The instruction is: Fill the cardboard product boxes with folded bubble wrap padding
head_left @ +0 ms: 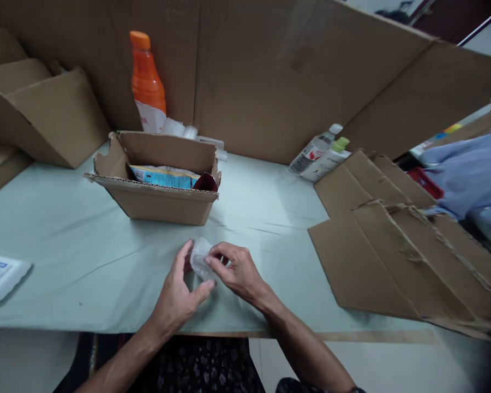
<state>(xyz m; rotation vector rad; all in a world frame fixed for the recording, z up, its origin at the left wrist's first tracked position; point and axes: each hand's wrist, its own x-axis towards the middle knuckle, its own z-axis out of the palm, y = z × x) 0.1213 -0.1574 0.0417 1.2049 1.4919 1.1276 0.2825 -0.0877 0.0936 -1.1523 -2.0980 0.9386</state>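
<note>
We gripped the crumpled clear packet [199, 258] with our left hand [179, 292] and right hand [238, 271], fingers of both closed on it (contents unclear), on the tabletop [65, 262] just in front of the open cardboard box [155, 202].

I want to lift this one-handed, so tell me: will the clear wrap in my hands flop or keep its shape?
The wrap looks crumpled and bent between the left hand and right hand, so it will probably flop. It is thin and see-through, so it is likely very light and may slide on the smooth table.
</note>
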